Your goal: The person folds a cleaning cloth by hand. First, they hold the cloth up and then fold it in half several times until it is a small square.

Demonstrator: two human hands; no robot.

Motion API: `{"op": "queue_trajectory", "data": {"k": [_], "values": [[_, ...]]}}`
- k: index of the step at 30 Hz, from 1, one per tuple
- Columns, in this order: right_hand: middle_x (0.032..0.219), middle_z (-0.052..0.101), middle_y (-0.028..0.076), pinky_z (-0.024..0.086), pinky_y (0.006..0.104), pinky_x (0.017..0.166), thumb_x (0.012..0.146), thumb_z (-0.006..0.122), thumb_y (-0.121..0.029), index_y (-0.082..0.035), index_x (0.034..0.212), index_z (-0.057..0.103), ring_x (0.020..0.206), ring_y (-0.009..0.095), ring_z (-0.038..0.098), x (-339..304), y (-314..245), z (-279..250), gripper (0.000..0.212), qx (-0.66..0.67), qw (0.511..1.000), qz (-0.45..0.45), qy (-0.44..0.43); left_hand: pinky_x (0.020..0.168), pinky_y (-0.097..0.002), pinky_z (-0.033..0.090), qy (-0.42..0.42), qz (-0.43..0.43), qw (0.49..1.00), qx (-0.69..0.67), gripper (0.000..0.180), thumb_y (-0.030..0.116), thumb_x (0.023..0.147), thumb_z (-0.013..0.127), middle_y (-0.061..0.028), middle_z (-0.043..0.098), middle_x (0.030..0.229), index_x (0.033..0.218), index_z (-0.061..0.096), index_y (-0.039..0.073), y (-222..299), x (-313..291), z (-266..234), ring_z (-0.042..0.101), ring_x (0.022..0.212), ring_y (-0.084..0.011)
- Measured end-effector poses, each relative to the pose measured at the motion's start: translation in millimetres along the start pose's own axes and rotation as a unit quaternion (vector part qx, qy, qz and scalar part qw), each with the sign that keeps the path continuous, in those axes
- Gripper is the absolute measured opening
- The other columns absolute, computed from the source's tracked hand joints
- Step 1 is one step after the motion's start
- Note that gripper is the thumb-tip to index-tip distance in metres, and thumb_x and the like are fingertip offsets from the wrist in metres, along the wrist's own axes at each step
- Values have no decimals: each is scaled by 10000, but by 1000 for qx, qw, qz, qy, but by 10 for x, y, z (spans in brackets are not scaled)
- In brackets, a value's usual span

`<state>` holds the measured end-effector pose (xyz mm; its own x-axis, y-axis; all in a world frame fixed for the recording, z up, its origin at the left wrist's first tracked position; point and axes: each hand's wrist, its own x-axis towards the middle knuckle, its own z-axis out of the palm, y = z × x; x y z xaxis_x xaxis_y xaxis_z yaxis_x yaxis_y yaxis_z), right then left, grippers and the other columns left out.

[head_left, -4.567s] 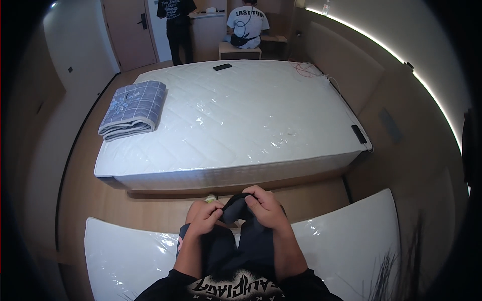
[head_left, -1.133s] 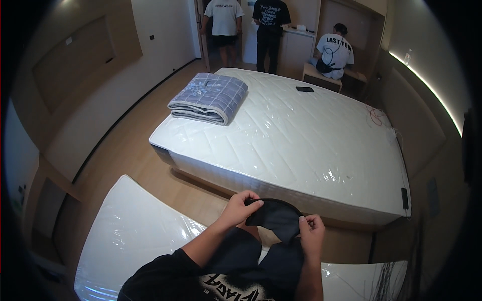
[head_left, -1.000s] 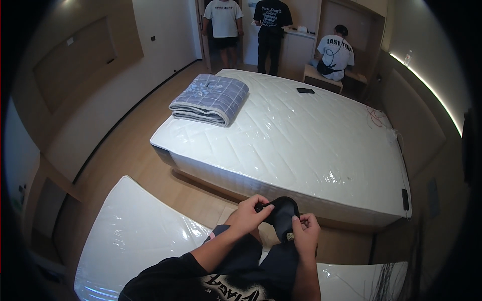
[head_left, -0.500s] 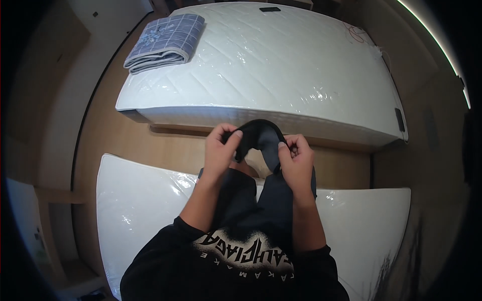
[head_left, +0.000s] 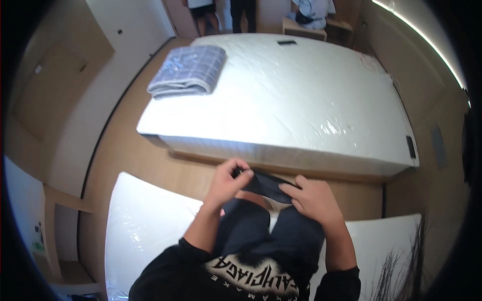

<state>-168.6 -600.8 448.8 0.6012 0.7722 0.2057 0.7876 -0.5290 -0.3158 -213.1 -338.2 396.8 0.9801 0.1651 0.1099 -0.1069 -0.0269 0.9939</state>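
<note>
My left hand (head_left: 227,184) pinches one end of a dark, soft, curved cloth band (head_left: 267,186) between thumb and fingers. It resembles a sleep mask, though its exact kind is hard to make out. At the band's other end, my right hand (head_left: 316,201) grips the edge with thumb and fingertips. The band is stretched between the hands, just above my knees, with its dark face upward. My dark trousers (head_left: 241,226) lie below it.
Ahead stands a plastic-wrapped white mattress (head_left: 271,100), bearing a folded blue checked blanket (head_left: 188,70) and a black flat object (head_left: 286,42). I sit on another wrapped mattress (head_left: 145,236). People, including one with dark trousers (head_left: 243,15), are at the far end, near a wooden bench (head_left: 304,29).
My view has tilted up, bringing people into sight at the far end. The band has gone from a bent arch to a flatter strip, and my right hand has turned over its edge.
</note>
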Motion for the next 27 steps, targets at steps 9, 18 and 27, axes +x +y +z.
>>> {"op": "queue_trajectory", "data": {"k": [9,18,27], "values": [[1051,678,183,524,442,835,752,567,-140,-101,1202,606,939,372,654,115,-25,52,454,112,984,139,-9,585,-245,457,-11,113,978,177,154,105,826,725,-50,631,806,904,632,11,204,-70,175,581,689,-91],[888,656,233,517,452,751,761,583,-138,13,1282,531,821,409,645,249,11,531,544,223,952,197,73,594,-332,470,41,250,936,245,185,101,780,762,-122,629,833,883,639,8,-63,-42,539,604,645,-252],[776,597,100,492,307,609,797,625,-81,44,1303,522,643,157,596,197,39,796,532,380,875,266,138,689,-334,511,-34,227,951,207,206,57,826,701,-136,648,938,1014,636,4,-210,-142,570,642,829,-278]]}}
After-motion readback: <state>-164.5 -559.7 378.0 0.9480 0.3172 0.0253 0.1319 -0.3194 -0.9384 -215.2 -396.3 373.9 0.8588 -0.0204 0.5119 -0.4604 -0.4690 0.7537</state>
